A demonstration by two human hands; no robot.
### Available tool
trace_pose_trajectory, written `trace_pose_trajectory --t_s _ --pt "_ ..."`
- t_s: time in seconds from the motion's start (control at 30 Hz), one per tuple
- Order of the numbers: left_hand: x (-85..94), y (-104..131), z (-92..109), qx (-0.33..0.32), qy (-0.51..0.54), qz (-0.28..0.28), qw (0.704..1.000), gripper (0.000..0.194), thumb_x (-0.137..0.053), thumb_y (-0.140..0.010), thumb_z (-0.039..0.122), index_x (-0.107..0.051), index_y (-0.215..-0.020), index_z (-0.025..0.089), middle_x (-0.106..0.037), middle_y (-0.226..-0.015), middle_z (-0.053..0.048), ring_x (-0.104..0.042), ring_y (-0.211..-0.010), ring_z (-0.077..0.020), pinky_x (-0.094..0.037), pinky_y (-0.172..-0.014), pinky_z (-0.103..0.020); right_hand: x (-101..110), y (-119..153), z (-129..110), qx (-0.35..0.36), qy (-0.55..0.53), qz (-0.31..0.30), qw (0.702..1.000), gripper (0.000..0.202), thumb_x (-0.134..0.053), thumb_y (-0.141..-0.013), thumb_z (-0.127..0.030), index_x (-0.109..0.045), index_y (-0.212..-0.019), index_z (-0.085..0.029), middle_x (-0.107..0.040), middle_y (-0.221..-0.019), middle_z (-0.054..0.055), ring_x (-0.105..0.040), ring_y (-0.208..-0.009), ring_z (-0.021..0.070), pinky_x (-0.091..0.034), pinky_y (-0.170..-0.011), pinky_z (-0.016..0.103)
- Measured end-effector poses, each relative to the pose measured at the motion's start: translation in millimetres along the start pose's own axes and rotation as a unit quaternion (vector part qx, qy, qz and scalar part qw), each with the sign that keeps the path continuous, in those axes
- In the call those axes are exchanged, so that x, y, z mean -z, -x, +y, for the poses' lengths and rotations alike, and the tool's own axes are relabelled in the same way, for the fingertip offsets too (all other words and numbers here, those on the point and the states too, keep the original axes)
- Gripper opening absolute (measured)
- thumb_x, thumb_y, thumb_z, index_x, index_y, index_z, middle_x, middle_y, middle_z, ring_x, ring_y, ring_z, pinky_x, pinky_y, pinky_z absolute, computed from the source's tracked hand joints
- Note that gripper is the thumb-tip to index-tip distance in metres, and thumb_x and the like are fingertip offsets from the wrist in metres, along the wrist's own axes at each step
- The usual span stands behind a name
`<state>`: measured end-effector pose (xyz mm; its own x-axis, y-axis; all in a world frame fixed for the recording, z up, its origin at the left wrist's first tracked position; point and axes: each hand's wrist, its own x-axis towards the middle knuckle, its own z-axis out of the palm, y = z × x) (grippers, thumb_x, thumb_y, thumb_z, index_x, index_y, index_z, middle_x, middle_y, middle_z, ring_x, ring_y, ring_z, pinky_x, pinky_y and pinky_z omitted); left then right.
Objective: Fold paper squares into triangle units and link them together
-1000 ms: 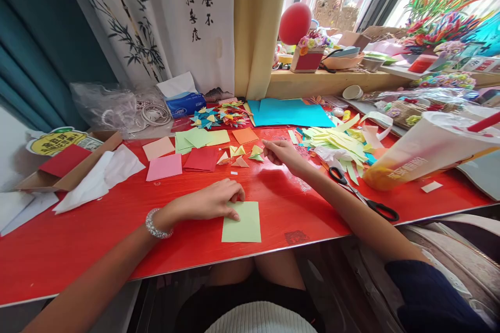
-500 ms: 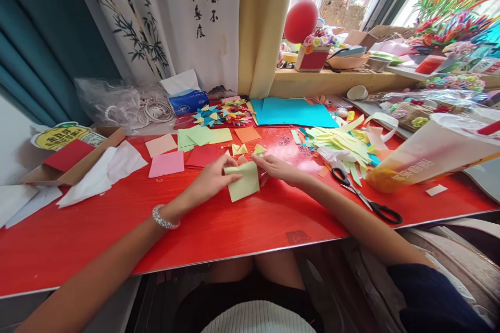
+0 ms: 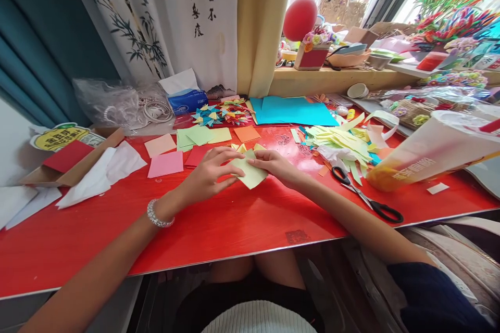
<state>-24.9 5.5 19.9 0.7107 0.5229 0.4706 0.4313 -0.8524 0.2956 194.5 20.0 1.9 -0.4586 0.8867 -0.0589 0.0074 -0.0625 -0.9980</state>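
Note:
A pale yellow-green paper square (image 3: 252, 177) is held up above the red table, turned with one corner pointing down. My right hand (image 3: 279, 166) pinches its right side between thumb and fingers. At the paper's left edge is my left hand (image 3: 214, 174), its fingers spread and the fingertips touching or very close to the sheet. Small folded yellow paper pieces (image 3: 258, 147) lie just behind, partly covered by my hands. Close to my left hand are a red paper stack (image 3: 195, 156), a pink stack (image 3: 166, 164) and green sheets (image 3: 199, 135).
Scissors (image 3: 367, 200) and a tilted plastic drink cup (image 3: 425, 151) lie to the right, near yellow paper strips (image 3: 339, 140). Blue sheets (image 3: 295, 112) and folded paper stars (image 3: 219, 113) are at the back. On the left is a cardboard tray (image 3: 74, 166) beside white tissues (image 3: 105, 171).
The paper square has turned to a diamond position and shifted slightly right. My left hand has loosened from its left side, fingers spreading, while my right hand now pinches its right side.

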Motion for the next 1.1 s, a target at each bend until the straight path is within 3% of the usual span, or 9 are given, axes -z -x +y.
trace_pose_trajectory --t_s 0.13,0.27,0.37,0.5,0.7,1.1 --pt "-6.5 -1 -1 0.066 0.022 0.075 0.995 0.017 -0.054 -0.088 0.031 -0.066 -0.080 0.021 -0.059 -0.119 -0.007 -0.047 -0.117 -0.0217 -0.038 -0.100 -0.041 -9 6 -7 0.035 0.008 -0.001 0.999 0.021 -0.058 -0.084 -0.032 -0.060 -0.092 -0.013 -0.062 -0.074 0.002 -0.062 -0.058 0.0104 -0.051 -0.051 0.021" --pt "-9.4 -2 4 0.177 0.099 0.106 0.973 0.020 -0.054 -0.087 0.035 -0.063 -0.079 0.019 -0.058 -0.115 -0.007 -0.053 -0.110 -0.0195 -0.041 -0.094 -0.035 -13 11 -13 0.052 0.018 -0.017 0.998 0.027 -0.050 -0.090 -0.037 -0.059 -0.102 -0.014 -0.064 -0.088 0.006 -0.067 -0.068 0.0119 -0.056 -0.055 0.021" --pt "-11.5 -3 7 0.219 0.130 0.119 0.960 0.020 -0.055 -0.087 0.037 -0.061 -0.080 0.019 -0.060 -0.102 -0.005 -0.056 -0.095 -0.0159 -0.044 -0.079 -0.027 -15 12 -12 0.065 0.028 -0.056 0.996 0.030 -0.057 -0.086 -0.039 -0.057 -0.105 -0.016 -0.061 -0.092 0.005 -0.066 -0.075 0.0118 -0.057 -0.060 0.021" --pt "-13.8 -4 9 0.249 0.145 0.135 0.948 0.020 -0.056 -0.085 0.038 -0.059 -0.081 0.018 -0.057 -0.083 -0.001 -0.051 -0.072 -0.0116 -0.040 -0.065 -0.023 -18 12 -5 0.095 0.065 -0.073 0.991 0.037 -0.068 -0.078 -0.031 -0.053 -0.109 -0.017 -0.059 -0.086 0.002 -0.064 -0.077 0.0126 -0.057 -0.061 0.022" --pt "-16.0 -2 11 0.284 0.189 0.139 0.930 0.024 -0.057 -0.084 0.043 -0.057 -0.085 0.019 -0.055 -0.075 0.000 -0.047 -0.061 -0.0099 -0.037 -0.058 -0.024 -21 15 -2 0.118 0.191 -0.032 0.974 0.027 -0.056 -0.087 -0.030 -0.054 -0.109 -0.016 -0.061 -0.080 0.002 -0.062 -0.063 0.0104 -0.055 -0.058 0.024" --pt "-15.4 -3 15 0.301 0.212 0.137 0.920 0.023 -0.058 -0.083 0.043 -0.053 -0.085 0.020 -0.054 -0.075 0.002 -0.046 -0.060 -0.0085 -0.037 -0.057 -0.023 -20 11 1 0.123 0.101 -0.056 0.986 0.027 -0.056 -0.086 -0.036 -0.056 -0.102 -0.014 -0.057 -0.082 0.003 -0.062 -0.068 0.0117 -0.055 -0.054 0.024"
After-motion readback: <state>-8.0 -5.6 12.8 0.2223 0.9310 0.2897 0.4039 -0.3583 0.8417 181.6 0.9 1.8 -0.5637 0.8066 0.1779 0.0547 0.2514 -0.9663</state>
